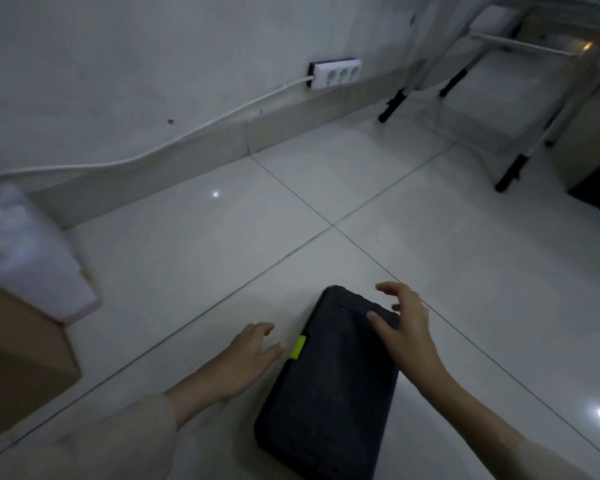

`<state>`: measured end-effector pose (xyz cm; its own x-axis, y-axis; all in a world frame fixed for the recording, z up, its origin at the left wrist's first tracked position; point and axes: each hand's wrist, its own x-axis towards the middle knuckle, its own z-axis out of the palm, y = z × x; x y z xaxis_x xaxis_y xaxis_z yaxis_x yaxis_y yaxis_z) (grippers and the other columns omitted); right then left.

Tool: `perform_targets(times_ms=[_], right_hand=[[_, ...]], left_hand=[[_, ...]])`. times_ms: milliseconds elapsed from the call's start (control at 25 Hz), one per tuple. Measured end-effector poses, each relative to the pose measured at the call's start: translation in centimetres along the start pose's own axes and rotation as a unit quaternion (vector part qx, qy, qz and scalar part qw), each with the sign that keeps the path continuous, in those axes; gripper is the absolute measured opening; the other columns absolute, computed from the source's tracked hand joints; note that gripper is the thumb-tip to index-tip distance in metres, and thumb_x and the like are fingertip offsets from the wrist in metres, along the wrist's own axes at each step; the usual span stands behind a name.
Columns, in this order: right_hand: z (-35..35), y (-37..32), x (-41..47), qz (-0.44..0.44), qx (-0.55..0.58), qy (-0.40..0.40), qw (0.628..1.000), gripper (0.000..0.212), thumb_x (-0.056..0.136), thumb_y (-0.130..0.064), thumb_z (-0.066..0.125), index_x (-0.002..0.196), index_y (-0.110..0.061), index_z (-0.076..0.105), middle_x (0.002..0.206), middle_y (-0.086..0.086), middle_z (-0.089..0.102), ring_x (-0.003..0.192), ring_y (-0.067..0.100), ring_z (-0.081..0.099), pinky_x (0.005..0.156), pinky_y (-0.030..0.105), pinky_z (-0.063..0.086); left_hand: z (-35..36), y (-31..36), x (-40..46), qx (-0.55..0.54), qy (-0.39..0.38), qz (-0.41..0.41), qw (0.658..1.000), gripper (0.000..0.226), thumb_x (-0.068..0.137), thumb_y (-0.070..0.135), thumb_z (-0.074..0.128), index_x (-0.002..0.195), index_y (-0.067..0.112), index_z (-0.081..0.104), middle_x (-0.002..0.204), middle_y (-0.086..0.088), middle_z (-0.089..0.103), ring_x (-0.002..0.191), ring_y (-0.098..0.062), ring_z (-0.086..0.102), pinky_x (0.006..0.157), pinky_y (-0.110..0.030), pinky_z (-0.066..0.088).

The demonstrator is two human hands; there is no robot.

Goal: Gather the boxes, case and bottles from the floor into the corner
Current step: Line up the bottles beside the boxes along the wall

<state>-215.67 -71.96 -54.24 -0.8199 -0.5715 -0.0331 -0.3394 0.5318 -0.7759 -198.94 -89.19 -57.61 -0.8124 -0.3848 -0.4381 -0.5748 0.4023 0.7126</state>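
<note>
Pale tiled floor (361, 174); black case (329, 386) lay lower centre, long axis toward the camera, right hand (404, 325) spread on its far corner, left hand (248, 355) open beside it.

The glossy white tiled floor (361, 174) carries a black rectangular case (329, 386) with a lime-green latch, a brown cardboard box (18, 358) at left, and black-tipped metal frame legs (510, 174) at right.

The case (329, 379) is lying on the floor (326, 188) between both hands, left hand (243, 358) beside it, right hand (406, 327) resting on its far corner; a box (18, 368) is sitting far left, by the wall.
</note>
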Motion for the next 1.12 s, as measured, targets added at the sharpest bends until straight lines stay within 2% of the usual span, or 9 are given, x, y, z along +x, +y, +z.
perform_targets(times_ms=[80,200,320,440,560,680,840,1000,1120], right_hand=[[0.0,2.3,-2.9,0.102,0.04,0.033,0.993,0.042,0.084,-0.018,0.063,0.118,-0.026,0.04,0.118,-0.004,0.039,0.117,0.025,0.043,0.1,0.045,0.04],[1.0,3.6,-6.8,0.236,0.17,-0.013,0.957,0.054,0.085,-0.025,0.063,0.125,-0.024,0.028,0.129,0.006,0.038,0.113,0.025,0.05,0.092,0.041,0.048],[2.1,3.1,-8.5,0.289,0.266,-0.068,0.917,0.064,0.086,-0.03,0.061,0.133,-0.023,0.018,0.118,0.005,0.048,0.097,0.013,0.057,0.074,0.027,0.052],[3.2,3.4,-8.2,0.287,0.269,-0.05,0.918,0.074,0.077,-0.036,0.07,0.13,-0.029,0.019,0.127,0.008,0.048,0.105,0.019,0.059,0.084,0.034,0.055],[3.7,2.9,-7.8,0.291,0.288,-0.038,0.911,0.075,0.073,-0.031,0.075,0.125,-0.031,0.022,0.125,0.009,0.049,0.102,0.018,0.059,0.074,0.026,0.054],[4.5,1.3,-6.4,0.268,0.312,-0.064,0.909,0.069,0.075,-0.024,0.074,0.123,-0.029,0.025,0.113,0.005,0.055,0.094,0.012,0.06,0.064,0.019,0.052],[7.3,-2.6,-1.3,0.191,0.281,-0.185,0.922,0.069,0.076,-0.027,0.073,0.127,-0.032,0.027,0.111,-0.001,0.049,0.094,0.005,0.055,0.062,0.014,0.05],[12.0,-7.2,4.4,0.102,0.195,-0.337,0.916,0.08,0.08,-0.022,0.071,0.141,-0.029,0.02,0.127,0.005,0.044,0.1,0.008,0.052,0.074,0.015,0.048],[14.4,-9.5,6.0,0.034,0.133,-0.437,0.889,0.092,0.079,-0.018,0.072,0.146,-0.03,0.009,0.143,0.005,0.034,0.116,0.014,0.044,0.083,0.015,0.047]], left_hand=[[1.9,0.5,0.2,-0.005,-0.04,-0.018,0.999,0.07,0.087,0.058,0.039,0.141,0.015,0.027,0.144,-0.005,0.036,0.132,-0.015,0.036,0.111,-0.027,0.028],[3.5,0.3,0.4,0.005,-0.067,-0.024,0.997,0.104,0.054,0.093,0.027,0.13,0.022,0.042,0.127,-0.003,0.05,0.119,-0.017,0.047,0.104,-0.036,0.038],[4.1,0.4,0.8,-0.043,-0.047,-0.036,0.997,0.082,0.067,0.082,0.038,0.12,0.02,0.047,0.12,-0.003,0.054,0.112,-0.017,0.052,0.098,-0.034,0.043],[4.5,1.1,0.8,-0.124,-0.016,-0.06,0.99,0.055,0.08,0.052,0.059,0.119,0.015,0.045,0.118,-0.002,0.055,0.106,-0.016,0.056,0.086,-0.027,0.046],[4.4,1.0,0.2,-0.198,0.02,-0.081,0.977,0.07,0.064,0.047,0.076,0.12,0.017,0.045,0.116,0.0,0.054,0.099,-0.012,0.057,0.079,-0.021,0.045],[3.2,0.1,-0.5,-0.283,0.092,-0.091,0.95,0.062,0.067,0.031,0.08,0.117,0.017,0.047,0.112,-0.001,0.053,0.087,0.0,0.054,0.066,-0.014,0.044],[0.0,-2.1,-1.7,-0.36,0.22,-0.092,0.902,0.055,0.07,0.027,0.077,0.112,0.026,0.043,0.102,0.01,0.052,0.09,-0.004,0.055,0.067,-0.018,0.046],[-3.9,-5.8,-1.4,-0.376,0.355,-0.121,0.847,0.056,0.071,0.031,0.076,0.116,0.018,0.045,0.117,-0.002,0.055,0.108,-0.022,0.057,0.086,-0.035,0.051],[-5.6,-8.1,-1.4,-0.414,0.39,-0.137,0.811,0.054,0.077,0.033,0.069,0.121,0.007,0.049,0.118,-0.011,0.06,0.1,-0.025,0.062,0.07,-0.029,0.053]])
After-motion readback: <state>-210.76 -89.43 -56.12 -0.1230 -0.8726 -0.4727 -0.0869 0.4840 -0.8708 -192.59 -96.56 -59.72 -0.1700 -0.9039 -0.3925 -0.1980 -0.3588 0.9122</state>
